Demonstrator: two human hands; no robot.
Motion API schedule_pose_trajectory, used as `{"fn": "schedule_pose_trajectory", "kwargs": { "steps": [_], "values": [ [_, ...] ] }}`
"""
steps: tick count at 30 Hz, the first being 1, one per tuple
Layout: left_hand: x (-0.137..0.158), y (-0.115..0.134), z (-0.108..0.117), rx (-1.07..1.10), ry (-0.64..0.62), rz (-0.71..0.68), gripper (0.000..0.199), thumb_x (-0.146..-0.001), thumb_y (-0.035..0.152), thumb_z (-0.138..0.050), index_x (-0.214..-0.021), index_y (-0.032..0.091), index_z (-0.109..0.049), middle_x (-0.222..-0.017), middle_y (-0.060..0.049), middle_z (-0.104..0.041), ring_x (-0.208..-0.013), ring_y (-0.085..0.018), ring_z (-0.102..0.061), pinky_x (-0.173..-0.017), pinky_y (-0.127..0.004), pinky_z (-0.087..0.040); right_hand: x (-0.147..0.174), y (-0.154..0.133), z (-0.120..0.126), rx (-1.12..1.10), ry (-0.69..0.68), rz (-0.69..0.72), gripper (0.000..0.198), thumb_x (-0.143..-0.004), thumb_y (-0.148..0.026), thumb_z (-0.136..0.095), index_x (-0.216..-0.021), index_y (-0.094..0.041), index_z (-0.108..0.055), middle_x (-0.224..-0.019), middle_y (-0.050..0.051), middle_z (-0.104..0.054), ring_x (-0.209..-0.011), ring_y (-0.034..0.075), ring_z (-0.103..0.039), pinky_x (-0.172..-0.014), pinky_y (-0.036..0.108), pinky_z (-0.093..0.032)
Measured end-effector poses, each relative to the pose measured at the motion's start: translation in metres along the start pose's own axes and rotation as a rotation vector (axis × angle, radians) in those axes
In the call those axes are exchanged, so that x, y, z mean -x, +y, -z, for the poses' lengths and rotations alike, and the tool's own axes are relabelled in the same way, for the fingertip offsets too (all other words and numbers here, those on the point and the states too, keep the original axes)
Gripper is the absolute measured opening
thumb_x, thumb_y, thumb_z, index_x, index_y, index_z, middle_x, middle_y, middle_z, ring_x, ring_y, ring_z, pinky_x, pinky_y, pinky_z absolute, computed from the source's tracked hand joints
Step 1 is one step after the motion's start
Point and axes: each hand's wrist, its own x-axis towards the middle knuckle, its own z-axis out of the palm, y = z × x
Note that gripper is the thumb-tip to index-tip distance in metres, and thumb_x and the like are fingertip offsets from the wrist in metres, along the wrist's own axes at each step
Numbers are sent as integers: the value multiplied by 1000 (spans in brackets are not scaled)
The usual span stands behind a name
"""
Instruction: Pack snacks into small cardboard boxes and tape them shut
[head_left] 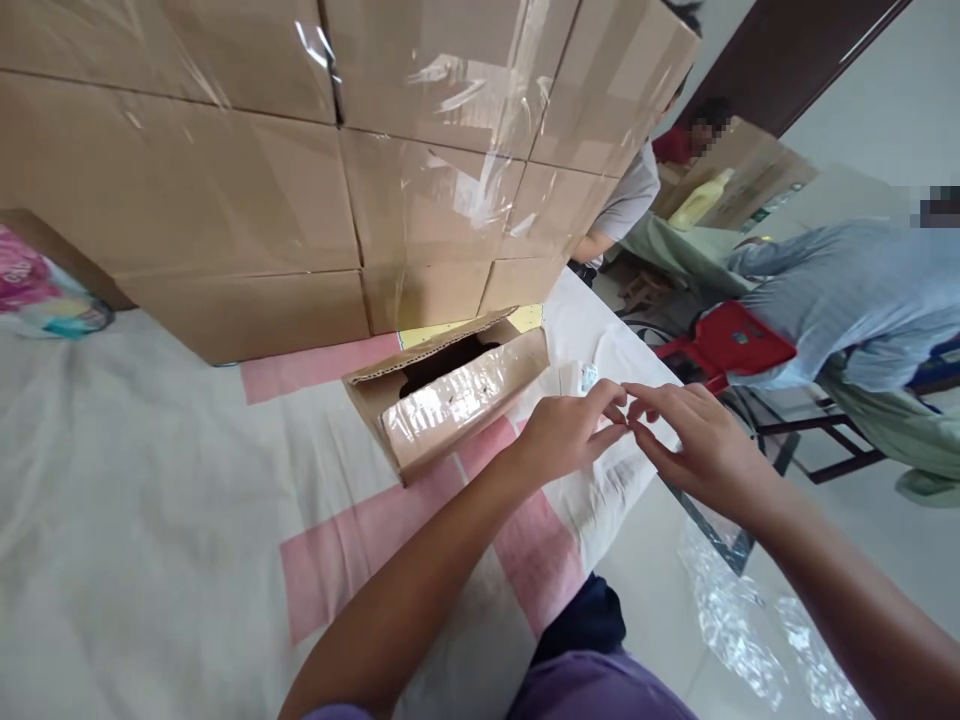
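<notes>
Near the right edge of the cloth-covered table, my left hand (pixel 568 430) and my right hand (pixel 699 440) meet at the fingertips. Both are closed in a pinch, and whatever they hold between them is too small to make out. Just beyond my left hand lies a small white and blue packet (pixel 587 377) on the cloth. To the left of my hands sits a cardboard box (pixel 466 398) with its top flap raised and a dark inside. Clear tape shines on its near side.
A wall of taped cardboard cartons (pixel 262 200) stands at the back of the table (pixel 172 520). A pink package (pixel 45 285) lies far left. Plastic wrap (pixel 727 610) is on the floor. A person in a blue shirt (pixel 847 285) is by a red chair (pixel 739 345); other people are behind.
</notes>
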Motion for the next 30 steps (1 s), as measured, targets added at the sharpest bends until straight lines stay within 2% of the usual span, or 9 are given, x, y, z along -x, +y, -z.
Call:
{"fn": "schedule_pose_trajectory", "kwargs": {
  "steps": [6, 9, 12, 15, 18, 20, 24, 28, 30],
  "values": [
    [-2, 13, 15, 23, 0, 164, 23, -97, 35, -58, -116, 26, -49, -110, -2, -76, -102, -19, -72, -81, -28, -53, -12, 3, 3, 158, -19, 37, 39, -96, -11, -51, -134, -21, -53, -95, 6, -73, -85, 23, -63, -83, 41, -34],
    [-2, 35, 28, -241, -30, 330, 27, -97, 38, -57, -117, 21, -51, -94, -7, -76, -88, -25, -72, -74, -33, -51, -22, 9, 11, 197, 53, 33, 34, -94, -9, -52, -126, -22, -57, -91, 5, -73, -85, 23, -63, -85, 42, -34],
    [3, 60, 45, -579, -46, 316, 14, -98, 30, -53, -108, 20, -57, -82, -6, -71, -77, -25, -69, -68, -33, -47, -40, 14, 22, 165, 174, 40, 32, -93, -11, -56, -122, -24, -57, -91, 4, -71, -82, 23, -63, -87, 44, -35],
    [8, 78, 67, -766, 148, 296, 17, -98, 18, -46, -106, 23, -60, -87, -6, -69, -91, -26, -66, -74, -34, -45, -63, 16, 27, 95, 183, 110, 35, -93, -10, -54, -125, -25, -53, -92, 3, -70, -81, 24, -62, -88, 45, -37],
    [16, 80, 93, -940, 348, 415, 21, -97, 19, -45, -109, 21, -62, -104, -11, -69, -110, -33, -59, -87, -41, -42, -86, 15, 22, 8, 160, 235, 39, -93, -9, -54, -128, -25, -48, -92, 3, -69, -82, 23, -61, -88, 44, -38],
    [23, 76, 109, -988, 309, 494, 20, -96, 21, -47, -105, 21, -65, -101, -11, -69, -104, -33, -60, -89, -43, -40, -100, 13, 16, -60, 112, 283, 40, -95, -9, -51, -131, -26, -45, -92, 2, -69, -84, 22, -61, -90, 44, -38],
    [31, 64, 126, -952, 93, 594, 26, -96, 23, -45, -83, 24, -67, -79, -6, -67, -83, -27, -62, -85, -42, -39, -127, 8, -1, -193, -32, 371, 41, -98, -12, -48, -135, -27, -42, -96, 2, -69, -92, 21, -61, -93, 44, -38],
    [31, 54, 130, -967, 92, 597, 26, -97, 30, -48, -85, 25, -72, -97, -9, -70, -98, -31, -61, -85, -42, -39, -153, 3, -24, -267, -139, 468, 42, -99, -14, -43, -139, -26, -41, -102, 2, -68, -95, 21, -61, -95, 45, -38],
    [30, 52, 130, -939, 74, 609, 26, -96, 29, -48, -87, 25, -73, -96, -8, -70, -95, -30, -61, -84, -41, -39, -165, 2, -35, -270, -183, 500, 41, -99, -14, -41, -139, -25, -41, -103, 3, -68, -97, 21, -60, -96, 45, -38]
  ]
}}
